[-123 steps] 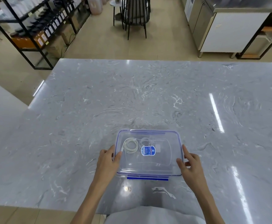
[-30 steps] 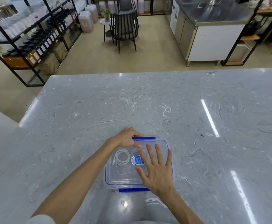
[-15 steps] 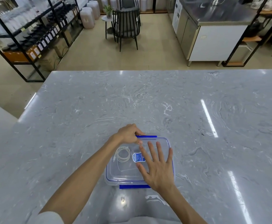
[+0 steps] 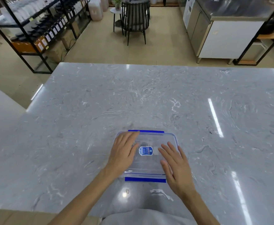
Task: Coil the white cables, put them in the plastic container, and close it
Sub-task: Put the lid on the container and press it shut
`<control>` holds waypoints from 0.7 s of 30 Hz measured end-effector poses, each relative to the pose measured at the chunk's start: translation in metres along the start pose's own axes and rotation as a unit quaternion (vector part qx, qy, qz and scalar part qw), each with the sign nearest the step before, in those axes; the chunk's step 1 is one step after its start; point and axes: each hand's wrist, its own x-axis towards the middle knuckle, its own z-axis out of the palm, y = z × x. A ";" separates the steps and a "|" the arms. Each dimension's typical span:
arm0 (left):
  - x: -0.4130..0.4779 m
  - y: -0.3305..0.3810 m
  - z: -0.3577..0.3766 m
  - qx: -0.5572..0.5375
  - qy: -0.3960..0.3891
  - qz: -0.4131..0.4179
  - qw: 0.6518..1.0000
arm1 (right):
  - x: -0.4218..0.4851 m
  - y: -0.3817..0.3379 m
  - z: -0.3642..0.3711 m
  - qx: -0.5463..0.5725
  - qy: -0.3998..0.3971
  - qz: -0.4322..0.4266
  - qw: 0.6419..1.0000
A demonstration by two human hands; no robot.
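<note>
A clear plastic container (image 4: 150, 164) with a blue-edged lid and a blue oval label (image 4: 146, 151) sits on the grey marble table near the front edge. Blue latches show along its far side (image 4: 150, 131) and near side (image 4: 145, 179). My left hand (image 4: 124, 153) lies flat on the left part of the lid, fingers spread toward the far latch. My right hand (image 4: 176, 168) lies flat on the right part of the lid. The white cables are hidden under my left hand.
The marble table (image 4: 149, 103) stretches far ahead and to both sides. Beyond it stand black shelves (image 4: 40, 30) with bottles at the left, a dark chair (image 4: 135, 18) and a steel counter (image 4: 227, 26) at the right.
My left hand has come off the far latch and now lies flat on the lid's left side. My right hand has slid to the lid's right side.
</note>
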 end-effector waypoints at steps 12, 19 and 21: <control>-0.101 -0.017 0.021 0.264 -0.138 0.072 0.952 | -0.056 0.033 0.035 -0.200 -0.082 -0.103 0.971; -0.104 -0.028 0.033 0.304 -0.095 0.126 0.940 | -0.055 0.035 0.046 -0.214 0.007 -0.128 0.968; -0.103 -0.028 0.033 0.307 -0.079 0.130 0.939 | -0.055 0.034 0.048 -0.206 0.020 -0.128 0.970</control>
